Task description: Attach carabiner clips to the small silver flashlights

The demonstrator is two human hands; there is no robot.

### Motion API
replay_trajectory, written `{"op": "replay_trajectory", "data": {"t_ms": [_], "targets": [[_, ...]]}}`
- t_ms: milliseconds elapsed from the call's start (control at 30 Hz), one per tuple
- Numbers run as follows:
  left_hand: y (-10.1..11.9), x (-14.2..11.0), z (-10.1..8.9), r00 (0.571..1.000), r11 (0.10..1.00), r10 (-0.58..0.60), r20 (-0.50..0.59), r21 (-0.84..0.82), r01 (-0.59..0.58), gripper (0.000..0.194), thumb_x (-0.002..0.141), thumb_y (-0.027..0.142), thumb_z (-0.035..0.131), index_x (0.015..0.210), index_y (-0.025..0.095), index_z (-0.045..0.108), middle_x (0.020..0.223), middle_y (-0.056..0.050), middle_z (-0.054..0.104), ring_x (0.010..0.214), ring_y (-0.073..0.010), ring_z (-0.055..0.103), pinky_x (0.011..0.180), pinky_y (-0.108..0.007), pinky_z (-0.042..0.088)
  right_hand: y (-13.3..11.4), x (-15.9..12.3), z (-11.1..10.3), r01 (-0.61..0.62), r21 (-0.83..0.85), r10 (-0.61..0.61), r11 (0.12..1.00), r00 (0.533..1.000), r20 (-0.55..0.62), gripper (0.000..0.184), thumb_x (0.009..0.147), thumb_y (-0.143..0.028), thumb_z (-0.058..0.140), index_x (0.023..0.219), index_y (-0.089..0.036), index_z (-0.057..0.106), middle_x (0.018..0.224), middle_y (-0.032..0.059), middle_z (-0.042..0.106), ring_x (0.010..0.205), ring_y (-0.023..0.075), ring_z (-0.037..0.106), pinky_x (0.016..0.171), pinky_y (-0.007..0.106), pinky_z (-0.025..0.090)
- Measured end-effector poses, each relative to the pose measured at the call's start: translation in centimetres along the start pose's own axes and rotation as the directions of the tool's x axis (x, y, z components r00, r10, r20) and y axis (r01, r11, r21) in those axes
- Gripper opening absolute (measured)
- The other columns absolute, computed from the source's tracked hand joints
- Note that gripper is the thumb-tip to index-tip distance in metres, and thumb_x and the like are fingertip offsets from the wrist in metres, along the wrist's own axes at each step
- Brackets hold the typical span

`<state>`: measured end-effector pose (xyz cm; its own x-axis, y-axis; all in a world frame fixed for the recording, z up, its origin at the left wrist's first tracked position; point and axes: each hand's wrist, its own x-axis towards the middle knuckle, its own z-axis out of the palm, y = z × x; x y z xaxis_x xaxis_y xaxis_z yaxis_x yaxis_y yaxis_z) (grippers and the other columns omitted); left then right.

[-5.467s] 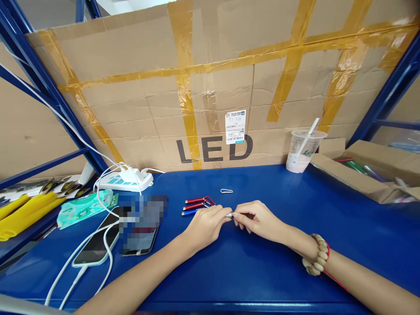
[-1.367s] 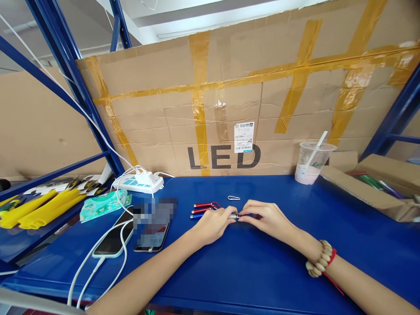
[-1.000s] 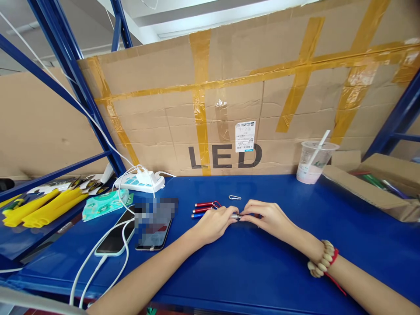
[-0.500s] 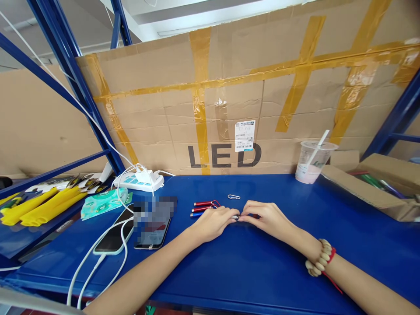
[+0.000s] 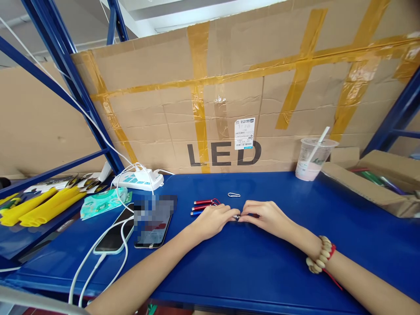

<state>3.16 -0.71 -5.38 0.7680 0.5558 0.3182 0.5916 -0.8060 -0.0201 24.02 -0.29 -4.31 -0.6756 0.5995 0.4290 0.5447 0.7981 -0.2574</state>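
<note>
My left hand (image 5: pixel 211 220) and my right hand (image 5: pixel 265 216) meet fingertip to fingertip on the blue table (image 5: pixel 256 271), both pinched on a small silver-tipped pen-like piece (image 5: pixel 236 216) between them. Just behind my left hand lie red and blue mini pens (image 5: pixel 202 206) side by side. A small metal clip (image 5: pixel 234 194) lies on the table a little beyond my fingers. A bead bracelet (image 5: pixel 320 260) is on my right wrist.
Two phones (image 5: pixel 149 229) on white cables lie at the left, with a power strip (image 5: pixel 138 179) and a wipes pack (image 5: pixel 103 201) behind. A plastic cup with a straw (image 5: pixel 310 159) and an open cardboard box (image 5: pixel 377 183) stand at the right. A taped "LED" carton (image 5: pixel 229 100) walls the back.
My hands stay pinched together at the same spot. Only the view has shifted slightly.
</note>
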Motion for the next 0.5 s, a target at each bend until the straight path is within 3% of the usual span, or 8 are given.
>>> {"op": "replay_trajectory", "data": {"t_ms": [500], "targets": [[0.01, -0.09, -0.27, 0.999, 0.999, -0.008, 0.042, -0.048, 0.010, 0.029, 0.096, 0.028, 0.024, 0.109, 0.018, 0.048, 0.087, -0.003, 0.058, 0.081, -0.0140, 0.057, 0.068, -0.022, 0.044, -0.38, 0.16, -0.21, -0.047, 0.011, 0.045, 0.999, 0.995, 0.087, 0.042, 0.091, -0.046, 0.034, 0.080, -0.019, 0.064, 0.076, 0.0015, 0.063, 0.066, 0.0118, 0.058, 0.057, 0.021, 0.038]]}}
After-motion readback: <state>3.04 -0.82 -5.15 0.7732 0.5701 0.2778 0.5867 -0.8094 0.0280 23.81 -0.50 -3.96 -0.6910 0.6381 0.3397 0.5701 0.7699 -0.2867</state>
